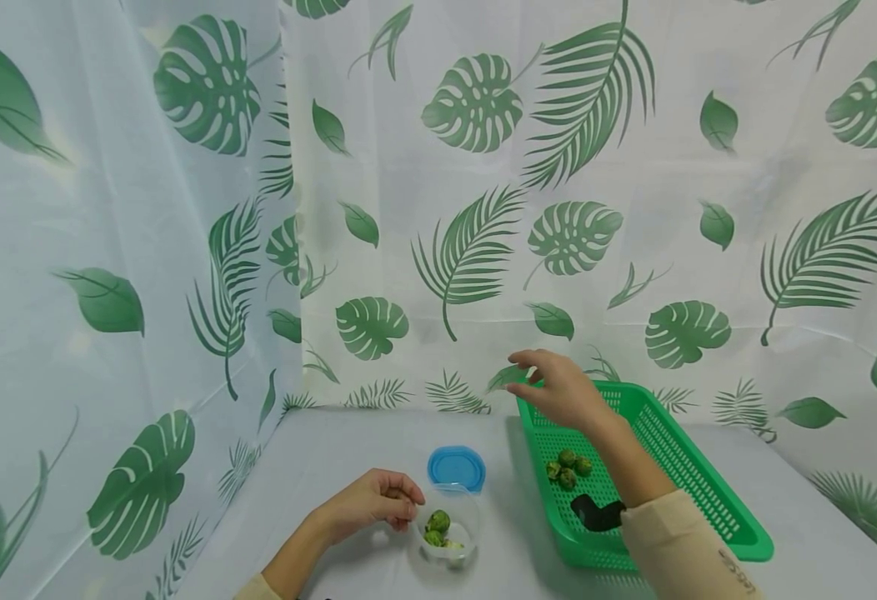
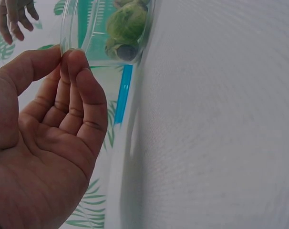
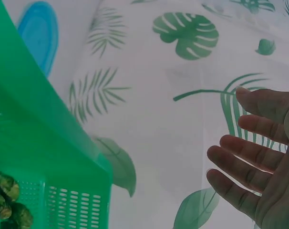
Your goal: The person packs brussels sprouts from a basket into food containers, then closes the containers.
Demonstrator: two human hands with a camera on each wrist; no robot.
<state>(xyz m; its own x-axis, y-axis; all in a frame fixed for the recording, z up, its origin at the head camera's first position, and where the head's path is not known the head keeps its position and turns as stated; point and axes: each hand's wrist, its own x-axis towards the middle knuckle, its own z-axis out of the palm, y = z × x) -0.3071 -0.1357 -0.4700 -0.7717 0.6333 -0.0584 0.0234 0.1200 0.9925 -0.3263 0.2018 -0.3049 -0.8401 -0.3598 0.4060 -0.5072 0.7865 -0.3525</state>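
Observation:
A small clear plastic container (image 1: 463, 543) stands on the table at the front middle, with green sprouts (image 1: 437, 527) inside. My left hand (image 1: 407, 503) pinches its rim (image 2: 64, 44) between thumb and fingertips; the left wrist view shows the sprouts (image 2: 128, 23) through the wall. A round blue lid (image 1: 457, 467) lies just behind the container. My right hand (image 1: 538, 372) hovers above the far left corner of a green basket (image 1: 697, 492), fingers (image 3: 240, 152) relaxed and spread, holding nothing. Three more sprouts (image 1: 568, 468) lie on the basket floor (image 3: 8, 202).
The table has a pale grey top (image 1: 348, 450). Leaf-printed curtains (image 1: 483, 208) close it in at the back and left. A black object (image 1: 596, 513) sits in the basket beside my right forearm. The blue lid (image 3: 39, 33) shows past the basket wall.

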